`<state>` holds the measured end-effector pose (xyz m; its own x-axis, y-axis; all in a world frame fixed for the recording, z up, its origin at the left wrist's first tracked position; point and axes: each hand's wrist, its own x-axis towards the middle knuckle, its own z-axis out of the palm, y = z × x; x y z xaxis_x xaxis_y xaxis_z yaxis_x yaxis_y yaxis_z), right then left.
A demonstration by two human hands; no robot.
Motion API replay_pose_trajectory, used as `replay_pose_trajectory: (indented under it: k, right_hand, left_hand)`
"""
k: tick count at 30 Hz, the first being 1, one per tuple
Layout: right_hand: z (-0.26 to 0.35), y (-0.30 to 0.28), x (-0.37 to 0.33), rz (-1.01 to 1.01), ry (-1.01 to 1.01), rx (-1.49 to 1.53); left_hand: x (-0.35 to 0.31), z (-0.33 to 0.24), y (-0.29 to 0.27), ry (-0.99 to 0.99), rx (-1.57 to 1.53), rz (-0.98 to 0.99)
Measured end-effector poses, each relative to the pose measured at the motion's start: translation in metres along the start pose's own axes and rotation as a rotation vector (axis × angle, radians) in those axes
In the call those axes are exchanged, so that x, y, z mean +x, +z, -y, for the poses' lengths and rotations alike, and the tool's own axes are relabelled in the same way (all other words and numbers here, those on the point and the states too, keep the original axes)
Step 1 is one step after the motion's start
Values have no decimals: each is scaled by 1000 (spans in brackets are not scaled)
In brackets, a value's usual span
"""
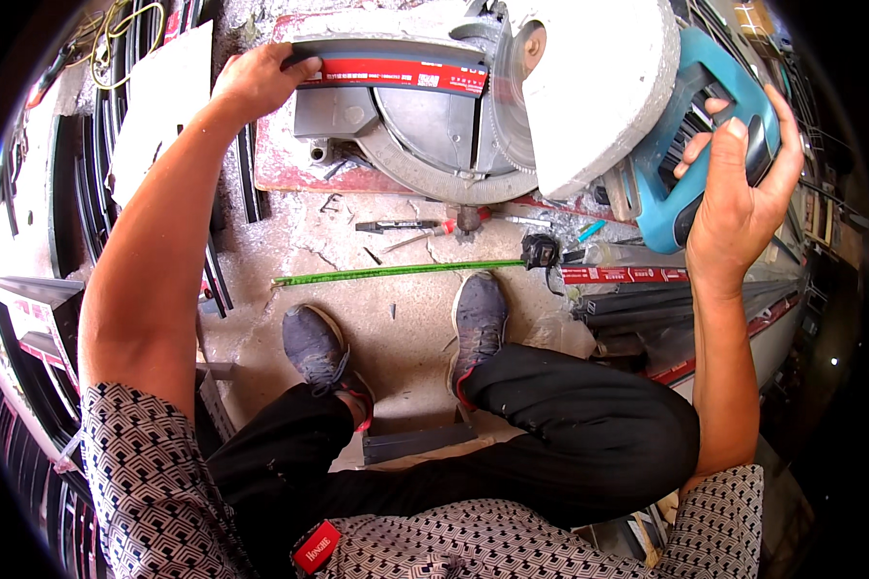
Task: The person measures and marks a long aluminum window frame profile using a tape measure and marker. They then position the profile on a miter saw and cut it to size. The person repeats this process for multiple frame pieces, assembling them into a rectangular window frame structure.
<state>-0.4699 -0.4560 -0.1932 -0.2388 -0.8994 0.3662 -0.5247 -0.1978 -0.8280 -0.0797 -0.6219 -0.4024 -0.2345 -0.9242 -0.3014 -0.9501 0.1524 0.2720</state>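
My left hand [264, 83] is closed on the left end of a dark grey profile strip [396, 52] with red printed film along its near side. The strip lies across the bed of a mitre saw [425, 130], its right end close to the toothed blade [514, 106]. A large white guard [603, 87] covers most of the blade. On the right, my right hand [743, 188] is wrapped around the saw's teal handle [668, 207], with fingertips showing through the handle opening.
On the concrete floor lie a tape measure [541, 251] with its green blade [396, 271] pulled out, a black cutter [388, 226] and a hammer [467, 220]. Dark profiles [637, 304] are stacked at right, more [92, 183] at left. My shoes [480, 314] are close by.
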Motion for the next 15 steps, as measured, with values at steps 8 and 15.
replay_pose_trajectory:
  k: [8, 15]
  right_hand:
    - [0, 0, 0, 5, 1, -13]
    - [-2, -3, 0, 41, -12, -67]
  left_hand:
    - [1, -1, 1, 12, 26, -14]
    - [-1, -1, 3, 49, 12, -77]
